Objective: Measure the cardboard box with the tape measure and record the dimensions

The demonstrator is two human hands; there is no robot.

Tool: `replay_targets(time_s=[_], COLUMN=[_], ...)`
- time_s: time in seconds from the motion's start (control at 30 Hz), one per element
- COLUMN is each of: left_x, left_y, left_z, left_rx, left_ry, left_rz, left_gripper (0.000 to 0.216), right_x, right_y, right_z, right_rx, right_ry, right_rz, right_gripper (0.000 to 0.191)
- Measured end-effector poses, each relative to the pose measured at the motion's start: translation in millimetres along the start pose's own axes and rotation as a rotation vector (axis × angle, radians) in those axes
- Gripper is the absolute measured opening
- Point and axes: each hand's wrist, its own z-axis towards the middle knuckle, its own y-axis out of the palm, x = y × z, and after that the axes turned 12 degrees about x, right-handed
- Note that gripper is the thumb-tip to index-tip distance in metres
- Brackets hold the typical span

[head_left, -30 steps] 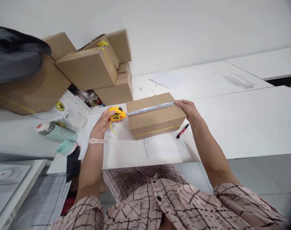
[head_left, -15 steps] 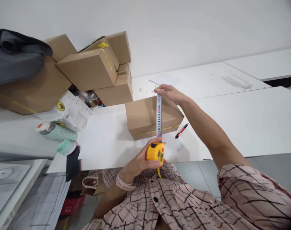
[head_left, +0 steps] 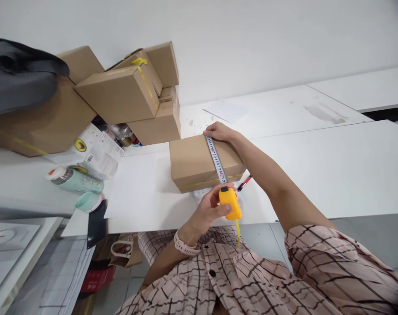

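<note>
A brown cardboard box (head_left: 194, 159) with yellow tape along its front side sits on the white table. My left hand (head_left: 207, 212) grips the yellow case of a tape measure (head_left: 231, 204) just in front of the box, and a yellow strap hangs below the case. The silver blade runs slantwise across the box top to the far edge. There my right hand (head_left: 220, 131) pinches the blade's end, its fingers bent over the box edge. Close to the box's right front corner lies a red and black pen (head_left: 244, 183), partly behind the box. A paper sheet shows under the box front.
Stacked cardboard boxes (head_left: 120, 96) and a dark grey bag (head_left: 25, 78) fill the left back. Nearer me are a mint bottle (head_left: 79, 180), a mint cup (head_left: 87, 202), a black phone (head_left: 97, 225) and a white sheet (head_left: 133, 188). Another paper (head_left: 227, 111) lies near the wall.
My left hand has moved right with the case, and my right hand has shifted left along the far edge. The blade has gone from nearly straight to slanted across the box.
</note>
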Motion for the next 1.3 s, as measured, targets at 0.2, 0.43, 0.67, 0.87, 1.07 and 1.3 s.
replay_targets(time_s=[0.2,0.43,0.67,0.87,1.07,1.3], left_x=[-5,22,15,23,82,87], left_y=[2,-36,-112,-118,-119,-78], left_z=[4,-34,-44,-10,18,15], left_rx=[0.032,0.168,0.663,0.611,0.536,0.479], left_ry=[0.002,0.206,0.503,0.461,0.531,0.691], left_rz=[0.006,0.247,0.329,0.171,0.198,0.481], left_gripper=[0.075,0.079,0.072,0.074,0.065,0.07], right_x=[-4,12,50,13,-17,-27], right_y=[2,-32,-18,-5,-42,-39], right_z=[0,-39,-157,-184,-130,-60], right_rx=[-0.003,0.433,0.556,0.577,0.67,0.553], right_ry=[0.023,0.058,0.313,0.248,0.139,-0.031], right_rz=[0.027,0.47,0.594,0.34,0.011,-0.282], right_gripper=[0.034,0.05,0.061,0.07,0.046,0.048])
